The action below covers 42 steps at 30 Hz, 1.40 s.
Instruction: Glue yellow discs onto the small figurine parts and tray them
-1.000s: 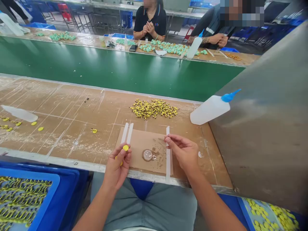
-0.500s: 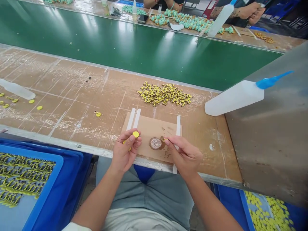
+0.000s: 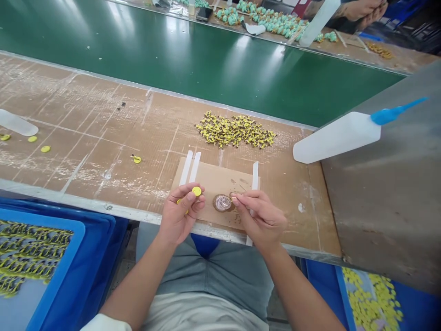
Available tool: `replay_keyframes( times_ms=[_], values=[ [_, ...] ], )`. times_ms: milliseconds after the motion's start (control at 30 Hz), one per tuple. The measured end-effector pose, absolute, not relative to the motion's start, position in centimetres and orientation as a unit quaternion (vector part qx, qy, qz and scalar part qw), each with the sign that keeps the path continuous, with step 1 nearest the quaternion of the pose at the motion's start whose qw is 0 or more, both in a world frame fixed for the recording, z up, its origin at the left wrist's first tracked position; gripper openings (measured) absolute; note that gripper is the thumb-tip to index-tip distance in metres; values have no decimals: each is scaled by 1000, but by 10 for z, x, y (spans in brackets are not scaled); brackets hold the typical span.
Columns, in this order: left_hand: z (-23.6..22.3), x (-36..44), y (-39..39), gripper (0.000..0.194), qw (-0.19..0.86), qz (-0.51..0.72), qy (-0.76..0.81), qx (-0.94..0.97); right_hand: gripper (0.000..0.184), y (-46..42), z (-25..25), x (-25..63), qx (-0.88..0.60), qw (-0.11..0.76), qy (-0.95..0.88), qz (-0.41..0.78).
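Observation:
My left hand is closed, pinching a round yellow disc between thumb and fingertips. More yellow shows lower down, tucked among its curled fingers. Thumb and fingers of my right hand are pressed together on a small yellow-and-dark piece, mostly hidden by the fingertips. That piece is at the right rim of a small round dish holding something clear and glossy. Under the dish lies a cardboard sheet held by white tape strips, with dark stains on its right part. Behind it is a pile of small yellow-and-black pieces.
A white squeeze bottle with blue nozzle leans at the right metal panel. Blue trays of yellow pieces flank the bench. Beyond runs a green belt; another person's hands are at the far side.
My right hand has moved slightly left, bringing the small piece closer against the dish rim. My left hand keeps its hold on the yellow disc. The view has shifted a little.

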<state>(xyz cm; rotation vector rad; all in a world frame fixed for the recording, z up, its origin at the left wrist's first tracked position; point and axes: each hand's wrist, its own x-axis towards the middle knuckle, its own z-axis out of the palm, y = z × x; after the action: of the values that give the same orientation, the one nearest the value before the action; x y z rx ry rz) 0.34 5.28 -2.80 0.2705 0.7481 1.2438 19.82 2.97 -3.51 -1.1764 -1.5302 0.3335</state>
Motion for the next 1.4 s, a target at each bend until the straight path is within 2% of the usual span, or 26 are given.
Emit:
replay_keyframes(
  times_ms=[233,467,733,1067,1267,1400],
  values=[
    [-28,4,53,27,742,568,337,119,35,30,-32,197,-495,541,-666,136],
    [-27,4,53,26,736,570,343,129,28,25,-36,200,-513,591,-588,204],
    [-27,5,53,25,733,580,330,134,34,31,-30,202,-476,553,-670,136],
    [-27,3,53,23,747,567,320,136,37,31,-35,203,-465,557,-666,171],
    [-25,3,48,24,739,577,325,126,18,27,-26,196,-499,641,-501,299],
    [-18,7,38,24,748,569,326,105,16,22,-4,179,-477,694,-411,348]
  ],
)
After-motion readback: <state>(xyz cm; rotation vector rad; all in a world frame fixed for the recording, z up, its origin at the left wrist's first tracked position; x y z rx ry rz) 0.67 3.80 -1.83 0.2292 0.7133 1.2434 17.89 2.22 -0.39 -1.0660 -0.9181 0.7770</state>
